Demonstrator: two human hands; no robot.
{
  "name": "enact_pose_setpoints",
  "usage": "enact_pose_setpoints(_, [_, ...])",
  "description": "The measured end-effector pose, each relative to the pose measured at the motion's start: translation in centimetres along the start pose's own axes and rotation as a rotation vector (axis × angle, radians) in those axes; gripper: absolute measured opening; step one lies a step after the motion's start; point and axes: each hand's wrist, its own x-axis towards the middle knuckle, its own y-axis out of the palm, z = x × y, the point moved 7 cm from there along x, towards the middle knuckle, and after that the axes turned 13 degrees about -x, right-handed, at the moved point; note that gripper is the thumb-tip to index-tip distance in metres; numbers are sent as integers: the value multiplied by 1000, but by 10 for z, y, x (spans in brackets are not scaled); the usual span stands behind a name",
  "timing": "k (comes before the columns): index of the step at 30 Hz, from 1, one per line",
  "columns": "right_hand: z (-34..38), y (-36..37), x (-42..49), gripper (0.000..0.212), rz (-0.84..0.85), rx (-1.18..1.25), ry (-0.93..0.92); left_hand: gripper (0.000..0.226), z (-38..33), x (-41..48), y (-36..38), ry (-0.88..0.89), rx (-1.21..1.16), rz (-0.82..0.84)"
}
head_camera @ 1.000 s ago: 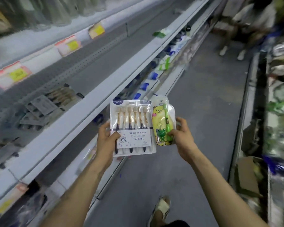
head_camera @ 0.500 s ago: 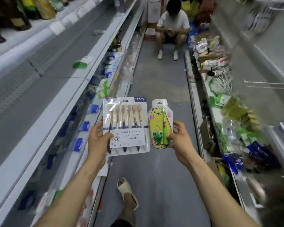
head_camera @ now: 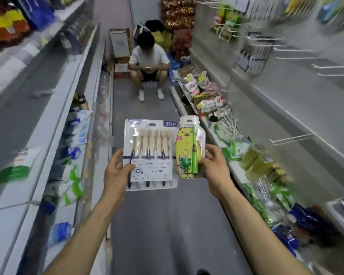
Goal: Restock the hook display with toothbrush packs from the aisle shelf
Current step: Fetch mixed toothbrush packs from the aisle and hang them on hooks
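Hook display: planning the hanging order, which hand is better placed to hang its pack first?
Right, probably: the right hand holds the bear pack nearest the bare hooks on that side; the left hand, gripping the six-brush pack, is farther away.

I see open aisle floor [head_camera: 167, 225] running straight ahead between the left shelving [head_camera: 54, 135] and the hook display [head_camera: 286, 92] on my right. A seated person [head_camera: 149, 62] blocks the far end. Free wire hooks [head_camera: 290, 138] jut from the display into the aisle, and piled goods [head_camera: 256, 165] crowd the low shelf beneath them.
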Motion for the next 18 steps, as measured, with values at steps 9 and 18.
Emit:
enact_pose_setpoints(9, [43, -9, 190, 47, -229, 161, -26, 58, -29, 213, 120, 10, -11, 213])
enact_pose_setpoints(18, [113, 14, 370, 45, -277, 145, -11, 58, -61, 411, 217, -15, -36, 264])
